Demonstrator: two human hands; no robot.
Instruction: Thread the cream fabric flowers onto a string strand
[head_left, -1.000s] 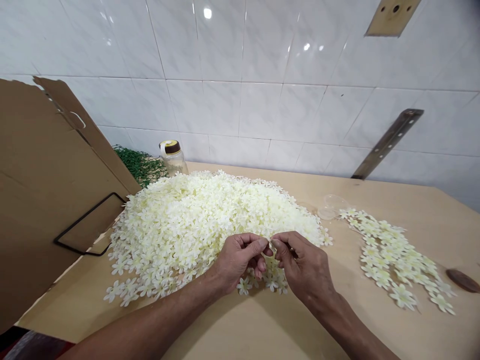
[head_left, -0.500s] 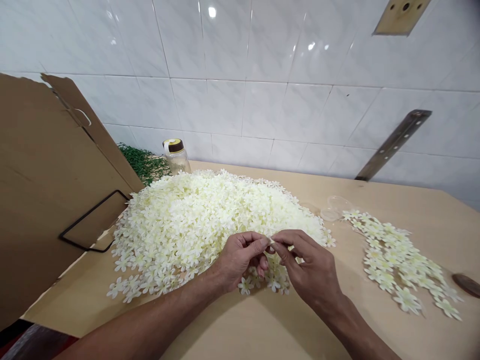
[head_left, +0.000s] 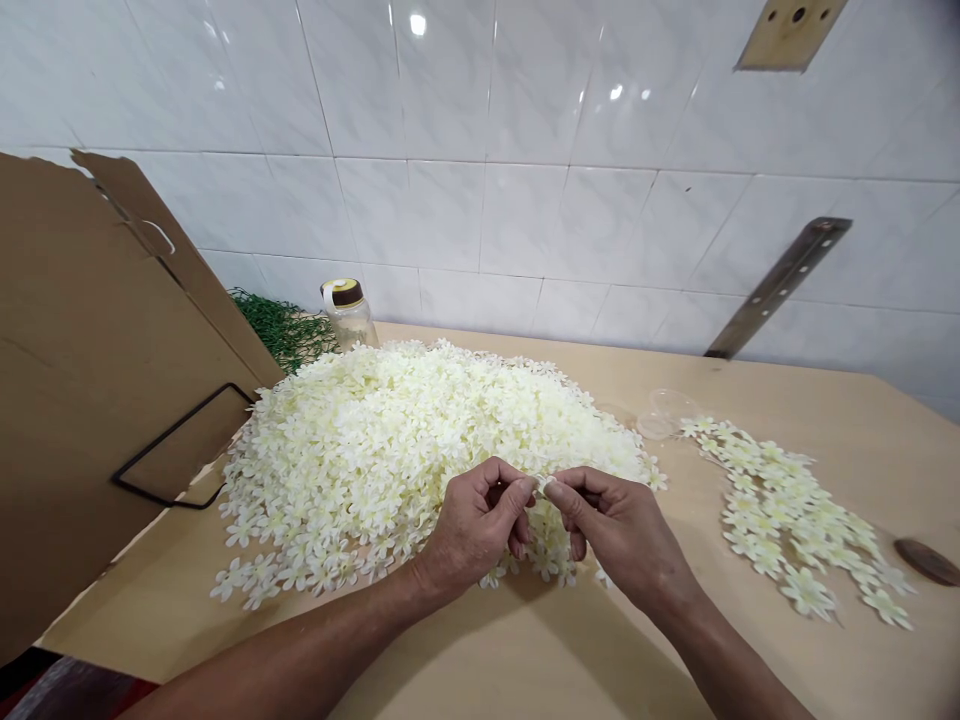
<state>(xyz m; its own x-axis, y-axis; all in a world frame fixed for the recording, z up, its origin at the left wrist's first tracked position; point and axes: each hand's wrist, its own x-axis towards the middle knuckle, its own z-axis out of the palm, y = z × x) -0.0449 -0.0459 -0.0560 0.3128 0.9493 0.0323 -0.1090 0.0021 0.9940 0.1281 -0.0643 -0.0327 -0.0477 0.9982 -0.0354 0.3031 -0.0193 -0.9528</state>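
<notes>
A large heap of pale cream artificial flowers (head_left: 390, 420) covers the middle of the table. In front of its near edge, my left hand (head_left: 484, 515) pinches a small white flower piece (head_left: 541, 486) between thumb and forefinger. My right hand (head_left: 619, 525) grips the same piece from the other side, with thumb and forefinger together. The fingertips of both hands nearly touch, and they cover much of the piece. To the right lies a strand of joined cream flowers (head_left: 780, 510), with some thin clear line (head_left: 664, 412) near its far end.
An open cardboard box (head_left: 112, 400) with a black wire frame (head_left: 124, 478) stands at the left. Behind the heap are green netting (head_left: 281, 335) and a clear bottle (head_left: 351, 320). A brown oval object (head_left: 928, 562) lies far right; a metal bracket (head_left: 780, 290) rests against the tiled wall.
My fingers have shifted slightly around the small piece, and more of its white shows between them. The right hand's fingers have curled in lower. The whole view has moved slightly.
</notes>
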